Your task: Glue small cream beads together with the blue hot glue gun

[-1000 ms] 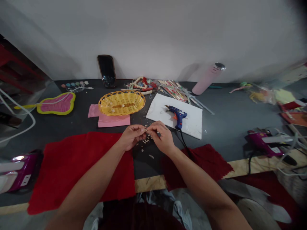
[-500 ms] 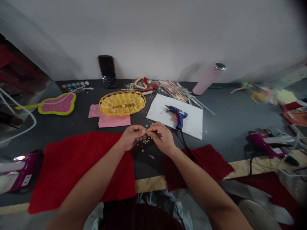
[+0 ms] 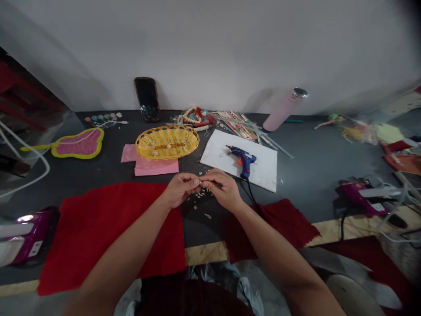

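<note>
My left hand (image 3: 180,189) and my right hand (image 3: 223,188) meet fingertip to fingertip over the dark table (image 3: 200,228). Both are closed in a pinch around something too small to make out. Small pale pieces (image 3: 204,192) lie scattered beneath and between them. Behind my left hand, a yellow oval wicker basket (image 3: 167,142) rests partly over pink sheets (image 3: 156,166). A blue glue gun (image 3: 244,160) lies on a white board (image 3: 263,170) beyond my right hand.
Red cloth (image 3: 121,232) spreads under my left forearm; darker red cloth (image 3: 286,224) lies under my right. Along the wall stand a phone (image 3: 147,98) and a pink bottle (image 3: 283,109), with sticks (image 3: 241,126) between. Purple irons (image 3: 362,197) sit at both sides.
My right hand has shifted very slightly, its fingers still pinched against those of my left hand. The view has moved a little; nothing else visibly differs.
</note>
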The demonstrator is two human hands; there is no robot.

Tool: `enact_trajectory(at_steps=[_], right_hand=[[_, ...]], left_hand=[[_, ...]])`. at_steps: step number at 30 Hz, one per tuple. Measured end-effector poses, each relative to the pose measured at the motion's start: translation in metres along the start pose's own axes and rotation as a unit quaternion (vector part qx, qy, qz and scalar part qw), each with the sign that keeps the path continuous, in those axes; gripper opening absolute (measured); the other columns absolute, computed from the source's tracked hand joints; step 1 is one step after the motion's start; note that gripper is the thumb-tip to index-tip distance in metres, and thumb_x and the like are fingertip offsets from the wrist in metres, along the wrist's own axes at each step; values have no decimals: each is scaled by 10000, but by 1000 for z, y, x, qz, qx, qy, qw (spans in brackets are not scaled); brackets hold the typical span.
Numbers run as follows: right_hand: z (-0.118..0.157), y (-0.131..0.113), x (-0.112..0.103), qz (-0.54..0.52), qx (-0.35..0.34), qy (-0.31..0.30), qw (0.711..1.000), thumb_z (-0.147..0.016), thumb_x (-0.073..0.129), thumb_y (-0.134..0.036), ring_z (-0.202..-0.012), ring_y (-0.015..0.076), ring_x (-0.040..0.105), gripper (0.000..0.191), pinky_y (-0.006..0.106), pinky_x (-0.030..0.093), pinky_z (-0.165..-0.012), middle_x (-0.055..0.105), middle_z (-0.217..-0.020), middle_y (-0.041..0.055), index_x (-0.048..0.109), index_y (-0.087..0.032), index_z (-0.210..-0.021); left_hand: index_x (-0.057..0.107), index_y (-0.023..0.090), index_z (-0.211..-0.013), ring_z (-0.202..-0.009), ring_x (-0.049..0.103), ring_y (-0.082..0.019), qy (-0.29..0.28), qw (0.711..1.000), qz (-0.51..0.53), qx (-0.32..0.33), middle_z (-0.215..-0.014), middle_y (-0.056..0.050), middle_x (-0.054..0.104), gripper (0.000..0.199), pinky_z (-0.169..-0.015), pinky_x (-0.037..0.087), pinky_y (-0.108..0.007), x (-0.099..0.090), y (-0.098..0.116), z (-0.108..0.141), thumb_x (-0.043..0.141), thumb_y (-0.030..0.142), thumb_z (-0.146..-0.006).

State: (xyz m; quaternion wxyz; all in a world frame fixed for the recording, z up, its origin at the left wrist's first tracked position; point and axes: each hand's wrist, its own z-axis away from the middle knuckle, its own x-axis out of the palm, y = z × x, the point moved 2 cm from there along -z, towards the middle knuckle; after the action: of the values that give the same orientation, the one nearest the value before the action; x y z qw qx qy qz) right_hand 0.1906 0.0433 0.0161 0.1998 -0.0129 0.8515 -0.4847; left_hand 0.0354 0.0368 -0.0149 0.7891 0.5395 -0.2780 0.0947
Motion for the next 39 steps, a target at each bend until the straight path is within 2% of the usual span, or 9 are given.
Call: enact_trajectory(at_steps=[7,13,16,23,30,39], right_hand=[[1,0,1,-10,-4,-4,1000,-825,609,-201,-794,139,584,110,287,492,-728,626,-823,36,680,-217,-908],[0,-2,-3,-43,1,-71,997,-844,587,-243,-835,149,591,196,301,483,-764,649,-875,52,652,-203,-1024],[0,-3,-3,-24,-2,-54,998,-824,615,-238,-797,145,597,169,291,490,-731,651,-842,51,665,-196,-979],[1,-4,-3,64,-46,20,997,-820,608,-197,-748,133,595,119,261,506,-660,644,-814,42,661,-210,-926],[3,0,-2,98,-60,1,993,-831,575,-191,-768,143,609,148,278,530,-683,647,-852,45,651,-231,-951],[4,1,-1,108,-77,-15,991,-837,558,-156,-802,136,607,192,270,524,-730,638,-867,50,649,-220,-993]], left_hand=[[662,111,-645,-523,536,-78,-2,1000,-15,-3,-554,-15,611,242,-527,370,-195,2,3,2,784,316,-603],[648,103,-597,-522,544,-78,-20,1000,3,-9,-560,-18,611,256,-551,407,-197,4,3,3,794,313,-587],[638,107,-587,-519,540,-77,-15,1000,5,-3,-550,-16,605,257,-548,408,-194,3,1,2,787,315,-599],[688,110,-718,-560,557,-95,22,1000,-6,21,-600,-34,633,263,-578,422,-211,6,3,4,760,347,-630],[701,132,-768,-543,538,-89,52,997,-61,21,-591,-19,633,236,-535,382,-204,4,5,8,761,313,-629],[710,145,-769,-596,522,-83,72,987,-116,80,-657,3,647,206,-590,380,-209,5,4,12,758,291,-631]])
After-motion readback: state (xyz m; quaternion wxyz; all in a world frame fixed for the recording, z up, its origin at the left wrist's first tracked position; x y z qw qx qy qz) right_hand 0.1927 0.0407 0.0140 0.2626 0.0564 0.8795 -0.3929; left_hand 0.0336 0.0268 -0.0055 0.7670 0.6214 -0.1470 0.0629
